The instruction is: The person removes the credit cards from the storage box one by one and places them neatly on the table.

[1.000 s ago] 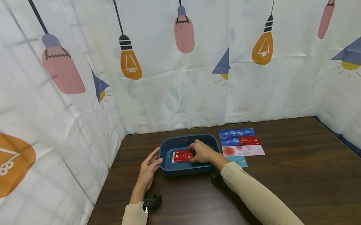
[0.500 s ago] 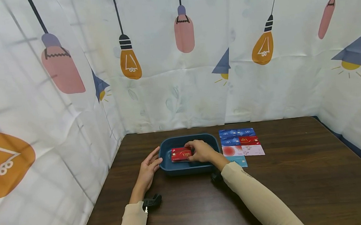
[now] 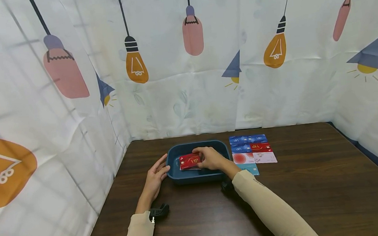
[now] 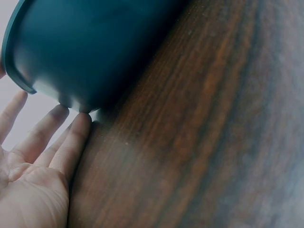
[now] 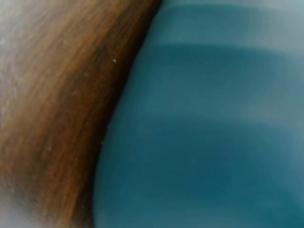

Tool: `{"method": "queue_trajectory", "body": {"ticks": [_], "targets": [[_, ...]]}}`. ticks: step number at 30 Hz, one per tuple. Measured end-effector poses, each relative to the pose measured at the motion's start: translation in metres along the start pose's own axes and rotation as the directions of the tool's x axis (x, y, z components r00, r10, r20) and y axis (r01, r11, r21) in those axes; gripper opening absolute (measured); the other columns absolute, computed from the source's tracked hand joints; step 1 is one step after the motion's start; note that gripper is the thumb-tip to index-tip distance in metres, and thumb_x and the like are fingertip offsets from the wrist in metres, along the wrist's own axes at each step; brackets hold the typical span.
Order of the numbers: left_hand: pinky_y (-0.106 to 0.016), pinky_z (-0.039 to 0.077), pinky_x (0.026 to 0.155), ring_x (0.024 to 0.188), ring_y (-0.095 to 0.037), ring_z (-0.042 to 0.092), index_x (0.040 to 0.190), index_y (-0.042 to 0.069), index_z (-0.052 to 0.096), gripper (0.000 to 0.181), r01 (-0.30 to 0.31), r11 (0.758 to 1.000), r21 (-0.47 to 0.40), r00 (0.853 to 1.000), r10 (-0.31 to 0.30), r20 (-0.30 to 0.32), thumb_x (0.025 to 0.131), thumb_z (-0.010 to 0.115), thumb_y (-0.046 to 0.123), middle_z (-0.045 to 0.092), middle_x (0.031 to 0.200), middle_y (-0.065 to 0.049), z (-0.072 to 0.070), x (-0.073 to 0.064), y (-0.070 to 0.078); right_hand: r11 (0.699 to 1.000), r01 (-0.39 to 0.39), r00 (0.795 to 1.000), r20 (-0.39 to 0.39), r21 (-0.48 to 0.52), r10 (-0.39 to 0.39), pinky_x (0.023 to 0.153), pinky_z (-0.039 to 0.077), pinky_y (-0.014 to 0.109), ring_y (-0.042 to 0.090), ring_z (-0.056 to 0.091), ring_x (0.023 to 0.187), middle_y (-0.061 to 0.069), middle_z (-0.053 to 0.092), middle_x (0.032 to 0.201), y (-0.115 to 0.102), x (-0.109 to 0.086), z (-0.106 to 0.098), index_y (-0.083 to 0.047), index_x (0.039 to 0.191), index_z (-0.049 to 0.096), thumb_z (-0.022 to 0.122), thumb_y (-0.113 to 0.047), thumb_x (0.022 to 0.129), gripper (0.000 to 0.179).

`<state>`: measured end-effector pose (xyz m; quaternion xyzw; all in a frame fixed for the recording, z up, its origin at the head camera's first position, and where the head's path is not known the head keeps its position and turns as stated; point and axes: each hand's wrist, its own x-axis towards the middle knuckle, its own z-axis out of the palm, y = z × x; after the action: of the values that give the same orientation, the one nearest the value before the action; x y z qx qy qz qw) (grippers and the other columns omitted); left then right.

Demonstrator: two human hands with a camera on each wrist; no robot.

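Observation:
A blue plastic tray (image 3: 193, 178) with raised walls stands on the table. Inside it, a red VIP card (image 3: 188, 161) lies slightly askew over a paler card whose edge shows beneath. My right hand (image 3: 212, 159) reaches into the tray and pinches the red card at its right end. The right wrist view holds only the tray wall (image 5: 199, 142) and wood, not the hand. At the tray's left end my left hand (image 3: 154, 178) rests its fingers against the outside. In the left wrist view, extended fingertips (image 4: 81, 123) touch the tray's wall.
Right of the tray, several cards lie in rows on the brown table (image 3: 314, 182): blue VIP cards (image 3: 248, 139), a red card (image 3: 261, 147), a pink one (image 3: 265, 158), a red-and-white one (image 3: 243, 158) and a light blue one (image 3: 252, 169). A printed curtain (image 3: 188, 107) encloses the back and sides.
In the tray, the red card has shifted slightly left and up with my right hand, and now tilts over the paler card. My left hand has kept its place.

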<state>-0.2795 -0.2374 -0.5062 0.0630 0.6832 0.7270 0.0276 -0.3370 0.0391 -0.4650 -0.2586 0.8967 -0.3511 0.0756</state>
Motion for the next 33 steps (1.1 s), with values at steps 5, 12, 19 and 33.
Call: {"method": "queue_trajectory", "body": {"ticks": [5, 12, 19, 33], "targets": [[-0.022, 0.053, 0.096, 0.143, -0.032, 0.046, 0.156, 0.022, 0.045, 0.056, -0.004, 1.000, 0.005, 1.000, 0.004, -0.006, 0.103, 0.062, 0.018, 0.047, 0.156, -0.017, 0.000, 0.001, 0.000, 0.999, 0.024, 1.000, -0.001, 0.029, -0.024, 0.076, 0.054, 0.027, 0.016, 0.057, 0.083, 0.004, 0.061, 0.103, -0.001, -0.002, -0.001, -0.011, 0.145, 0.056, 0.075, -0.012, 0.091, 0.058], [-0.023, 0.052, 0.098, 0.139, -0.027, 0.051, 0.157, 0.022, 0.044, 0.056, -0.002, 1.000, 0.008, 1.000, 0.002, -0.006, 0.104, 0.061, 0.020, 0.048, 0.156, -0.018, 0.000, 0.000, 0.000, 0.996, 0.051, 0.998, -0.031, 0.066, -0.049, 0.068, 0.053, 0.024, 0.017, 0.055, 0.080, 0.004, 0.060, 0.101, -0.002, -0.003, -0.001, -0.012, 0.148, 0.054, 0.073, -0.011, 0.093, 0.058], [-0.023, 0.053, 0.097, 0.134, -0.022, 0.054, 0.156, 0.022, 0.044, 0.056, 0.004, 1.000, 0.003, 1.000, -0.004, -0.007, 0.103, 0.062, 0.020, 0.049, 0.155, -0.017, 0.000, 0.000, 0.000, 0.992, 0.082, 0.996, -0.048, 0.093, -0.078, 0.065, 0.051, 0.025, 0.017, 0.055, 0.079, 0.005, 0.060, 0.103, -0.002, -0.004, -0.005, -0.012, 0.149, 0.053, 0.072, -0.011, 0.095, 0.058], [-0.022, 0.053, 0.097, 0.141, -0.030, 0.048, 0.156, 0.022, 0.045, 0.055, 0.000, 1.000, 0.001, 1.000, 0.000, -0.003, 0.103, 0.062, 0.020, 0.048, 0.156, -0.017, 0.000, 0.000, -0.001, 0.993, 0.112, 0.990, -0.094, 0.044, -0.107, 0.065, 0.049, 0.024, 0.015, 0.054, 0.082, 0.006, 0.061, 0.108, -0.001, -0.015, -0.021, -0.011, 0.150, 0.051, 0.073, -0.013, 0.095, 0.059]]}}
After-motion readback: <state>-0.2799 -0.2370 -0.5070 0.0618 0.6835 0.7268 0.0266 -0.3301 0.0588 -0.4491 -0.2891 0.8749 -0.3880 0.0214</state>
